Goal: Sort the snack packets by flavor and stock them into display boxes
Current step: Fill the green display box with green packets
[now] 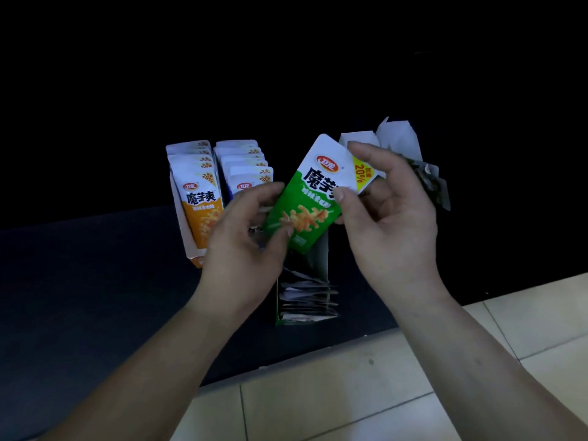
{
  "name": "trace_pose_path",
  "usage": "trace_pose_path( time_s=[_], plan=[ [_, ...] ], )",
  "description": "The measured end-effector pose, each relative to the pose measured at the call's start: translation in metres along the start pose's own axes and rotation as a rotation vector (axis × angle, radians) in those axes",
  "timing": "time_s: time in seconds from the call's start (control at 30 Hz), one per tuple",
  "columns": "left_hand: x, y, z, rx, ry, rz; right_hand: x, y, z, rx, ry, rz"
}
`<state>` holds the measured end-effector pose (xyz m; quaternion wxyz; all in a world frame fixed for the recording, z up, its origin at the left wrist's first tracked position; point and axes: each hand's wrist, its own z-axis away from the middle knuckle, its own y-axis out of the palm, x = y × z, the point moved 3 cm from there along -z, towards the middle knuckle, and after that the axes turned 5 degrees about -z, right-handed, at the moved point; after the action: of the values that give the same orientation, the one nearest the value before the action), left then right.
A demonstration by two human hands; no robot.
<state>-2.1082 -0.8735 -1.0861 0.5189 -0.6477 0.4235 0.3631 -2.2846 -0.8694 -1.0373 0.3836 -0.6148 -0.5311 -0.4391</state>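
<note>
Both hands hold one green snack packet tilted above the dark surface. My left hand pinches its lower left edge. My right hand pinches its upper right part between thumb and fingers. Under the packet stands a green display box with several packets standing in it. To the left, an orange display box holds several orange packets, and beside it a row of blue packets stands partly hidden by my left hand.
Loose packets, white and dark, lie behind my right hand at the back right. The boxes stand on a dark mat. Pale floor tiles fill the lower right. The background is black.
</note>
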Motion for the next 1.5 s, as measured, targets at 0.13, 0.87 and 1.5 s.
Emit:
trace_pose_path(
  time_s=[0.13,0.87,1.5],
  plan=[
    [0.022,0.006,0.021,0.086,-0.131,0.017,-0.019,-0.005,0.006,0.042,-0.005,0.120],
    [0.036,0.008,0.043,0.036,-0.357,0.177,-0.017,0.003,0.012,0.159,-0.188,0.506],
    [0.032,0.006,0.044,0.062,-0.236,0.117,-0.045,-0.014,0.023,0.180,-0.013,0.436]
  ],
)
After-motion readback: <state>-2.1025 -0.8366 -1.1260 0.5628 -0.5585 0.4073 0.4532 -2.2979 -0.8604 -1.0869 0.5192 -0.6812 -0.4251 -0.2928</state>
